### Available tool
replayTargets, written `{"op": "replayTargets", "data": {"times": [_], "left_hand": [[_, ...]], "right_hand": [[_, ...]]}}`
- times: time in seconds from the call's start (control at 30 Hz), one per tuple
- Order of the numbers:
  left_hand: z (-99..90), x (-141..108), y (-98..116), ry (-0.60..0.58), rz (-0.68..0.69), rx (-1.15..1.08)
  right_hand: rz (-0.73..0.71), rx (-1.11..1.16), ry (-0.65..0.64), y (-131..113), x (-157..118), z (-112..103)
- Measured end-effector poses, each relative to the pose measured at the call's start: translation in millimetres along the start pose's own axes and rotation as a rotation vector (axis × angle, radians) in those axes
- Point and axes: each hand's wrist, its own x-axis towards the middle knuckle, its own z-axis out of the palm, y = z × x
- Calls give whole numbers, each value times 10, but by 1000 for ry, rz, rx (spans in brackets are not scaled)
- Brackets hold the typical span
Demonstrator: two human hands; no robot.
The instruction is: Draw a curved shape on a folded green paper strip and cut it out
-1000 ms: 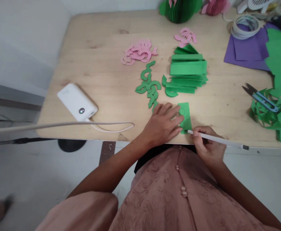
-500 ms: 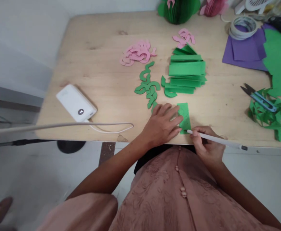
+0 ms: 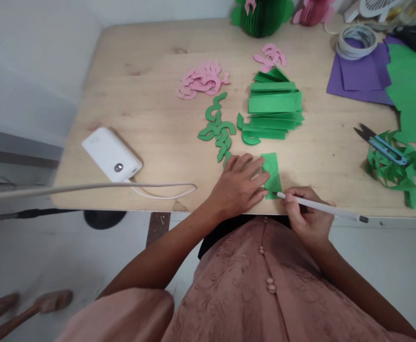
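While the person's R hand (image 3: 308, 222) is clamped round a white pen (image 3: 320, 206), tip at the green paper (image 3: 275, 172), the L hand (image 3: 240, 186) lies w/ fingers apart, overlapping the paper's L edge.

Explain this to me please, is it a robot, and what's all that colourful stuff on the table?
It isn't a robot! These are a person's own two bare hands. The picture comes from a camera worn on that person's head, looking forward and down.

The left hand rests with its fingers spread, some of them on a small green paper. The right hand holds a white pen, with its tip at that paper.

Around them on the table lie green cut-outs, pink cut-outs, folded green strips, purple sheets with tape rolls on top, snips resting on green scraps, and a white box with a small round display.
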Motion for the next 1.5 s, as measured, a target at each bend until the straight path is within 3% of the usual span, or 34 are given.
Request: {"op": "replayTargets", "data": {"times": [0.13,0.43,1.5], "left_hand": [[6,-6,1,2,-1,-2],[-12,3,8,-6,-7,-3],[19,-5,-9,7,6,8]], "right_hand": [[56,82,5,7,-14,0],[-33,-16,-33,-34,29,-43],[-38,21,-31,29,21,-13]]}}
